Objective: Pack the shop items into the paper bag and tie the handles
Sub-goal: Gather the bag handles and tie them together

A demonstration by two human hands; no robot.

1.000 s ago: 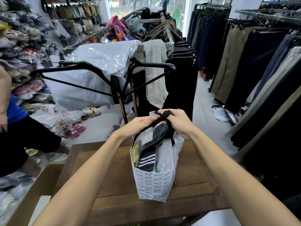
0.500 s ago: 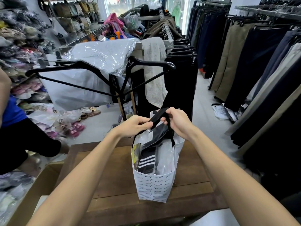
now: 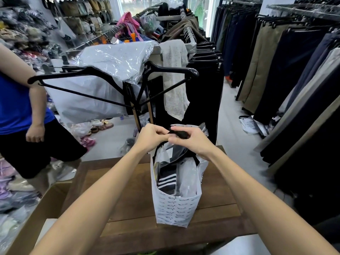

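- The white paper bag (image 3: pixel 176 208) stands upright on the wooden table (image 3: pixel 117 205), near its middle, printed all over with small dark lettering.
- Both hands meet right above the bag's mouth. The left hand (image 3: pixel 150 138) curls its fingers round the black handles (image 3: pixel 179 134) from the left side.
- The right hand (image 3: pixel 192 141) pinches the same bunch of black handles between thumb and fingers, knuckles touching the left hand's fingertips.
- The handles are gathered into one dark wad between the two grips, with straps running down from it to the bag's rim.
- Inside the bag I can see a black item with white stripes (image 3: pixel 166 180) and clear plastic wrappers (image 3: pixel 187 179).
- Behind the table two black hangers (image 3: pixel 114 83) hang on a stand, and a person in a blue top (image 3: pixel 16 105) stands at the left.
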